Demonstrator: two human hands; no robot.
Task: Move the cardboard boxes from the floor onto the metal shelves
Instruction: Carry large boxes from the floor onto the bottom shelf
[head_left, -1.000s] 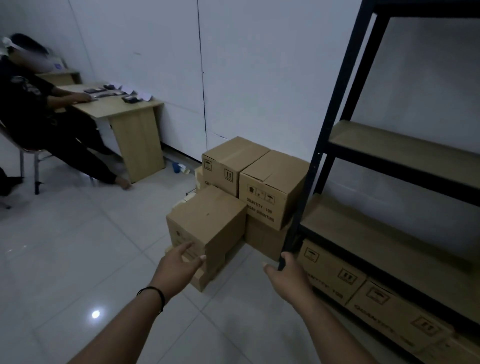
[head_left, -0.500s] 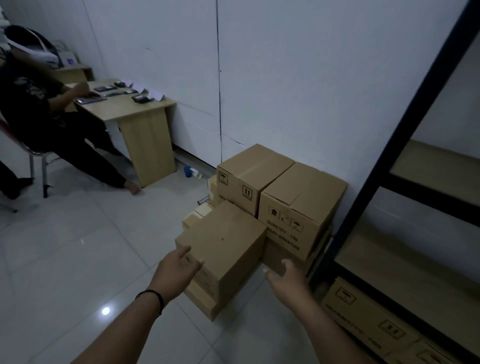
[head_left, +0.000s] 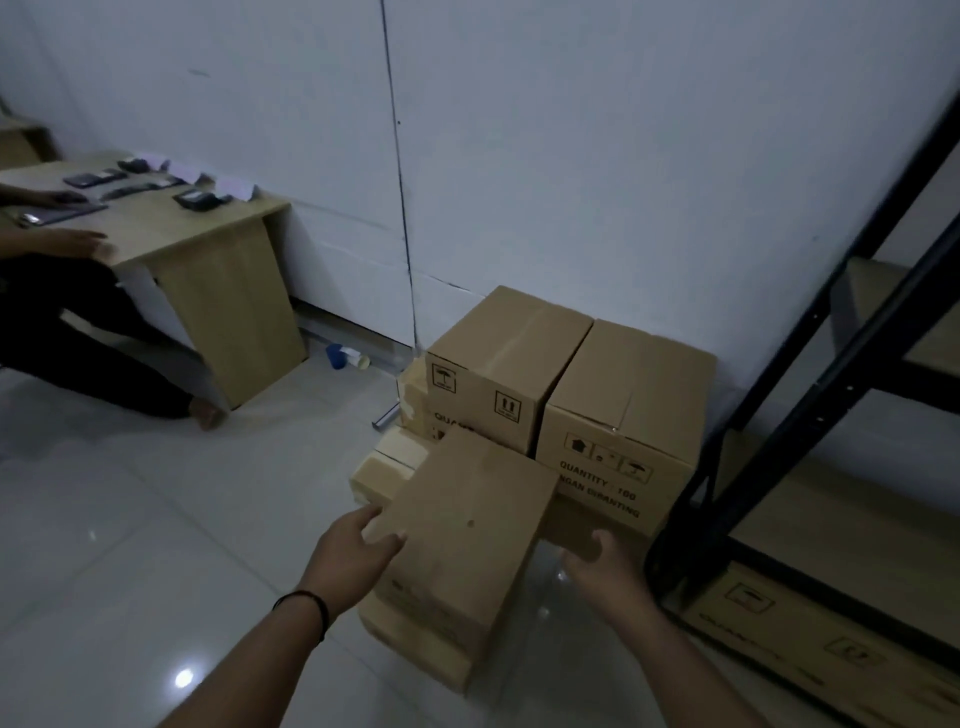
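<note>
A stack of cardboard boxes stands on the floor against the white wall. The nearest box sits on top of flat lower boxes. My left hand touches that box's left front corner, thumb on its top edge. My right hand hovers with relaxed fingers to the right of the box, apart from it. Behind stand two taller boxes: one at the back left, and a printed box on the right. The black metal shelf stands at the right, with boxes on its bottom level.
A wooden desk with phones and papers stands at the left; a seated person's hand rests on it and their legs stretch beneath. A blue cup lies by the wall. Glossy white tiles lie in front.
I have come closer to the box stack and look further down at it. My left hand has reached the near box's corner; my right hand has come in beside the box.
</note>
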